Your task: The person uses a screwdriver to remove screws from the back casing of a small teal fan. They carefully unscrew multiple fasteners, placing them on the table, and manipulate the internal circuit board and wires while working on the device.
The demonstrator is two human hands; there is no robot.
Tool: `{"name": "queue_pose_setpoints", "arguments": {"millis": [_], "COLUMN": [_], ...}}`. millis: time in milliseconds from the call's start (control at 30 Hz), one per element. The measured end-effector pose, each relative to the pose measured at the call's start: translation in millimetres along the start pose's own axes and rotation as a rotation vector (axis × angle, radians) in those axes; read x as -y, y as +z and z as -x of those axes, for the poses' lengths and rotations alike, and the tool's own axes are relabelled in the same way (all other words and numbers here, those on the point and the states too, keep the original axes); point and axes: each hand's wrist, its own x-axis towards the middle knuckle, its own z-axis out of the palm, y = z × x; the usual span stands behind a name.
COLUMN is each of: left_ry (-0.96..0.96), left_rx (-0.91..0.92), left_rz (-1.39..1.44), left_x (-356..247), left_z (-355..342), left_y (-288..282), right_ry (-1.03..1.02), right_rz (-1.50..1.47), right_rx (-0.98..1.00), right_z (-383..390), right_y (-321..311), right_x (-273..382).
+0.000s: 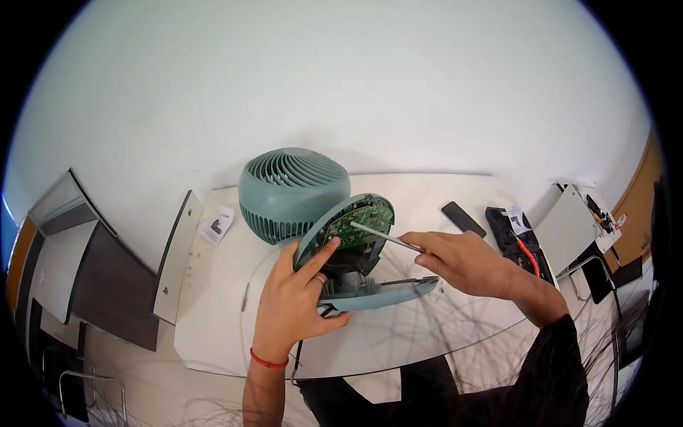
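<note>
At the centre of the white table (213, 313), an opened teal housing (384, 297) is gripped by the spread left hand (295, 302). A screwdriver (388, 237) is pinched by the right hand (466, 262), angled toward ten o'clock over the green circuit board (368, 215). At the housing's ten o'clock, a slatted fan body (292, 201) is seen.

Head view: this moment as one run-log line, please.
left hand: holds opened housing | right hand: holds screwdriver, tip over circuit board, contact unclear | fan body: behind housing
</note>
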Motion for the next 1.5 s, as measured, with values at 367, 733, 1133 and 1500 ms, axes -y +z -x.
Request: {"name": "queue_pose_setpoints", "arguments": {"millis": [367,733,1133,1500], "left_ry": [0.022,0.036,0.034,0.025], "left_rx": [-0.038,-0.035,-0.032,-0.032], "left_rz": [-0.047,-0.05,-0.055,-0.04], "left_x": [1,-1,-2,-2], "left_z": [-6,-8,-10,-10], "left_y": [7,6,7,8], "right_ry": [-0.151,-0.182,-0.254,-0.424], "right_rz": [-0.027,0.0,0.215,0.661], "right_rx": [-0.145,-0.191,-0.245,-0.373], "right_z": [7,5,8,19], "right_y": [17,20,18,22], "right_x": [-5,-8,-1,10]}}
